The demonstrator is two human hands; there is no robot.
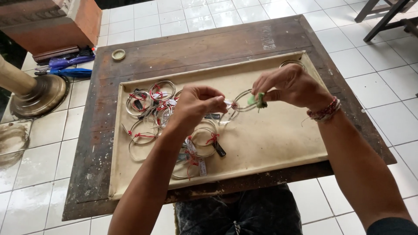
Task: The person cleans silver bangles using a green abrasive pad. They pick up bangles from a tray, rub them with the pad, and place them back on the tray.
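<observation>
Fingertips (220,101) of my left hand (196,106) pinch the bangle (242,101) by its tagged edge, up above the tray (261,143), so it can't spin. Right hand (291,87) presses a green cloth (257,101) onto the far rim, rest of the bangles (156,113) piled left out of the way.

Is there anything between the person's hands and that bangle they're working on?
Nothing visible. The left hand and right hand both pinch the bangle directly, above the tray; the right also holds a green scrap.
</observation>
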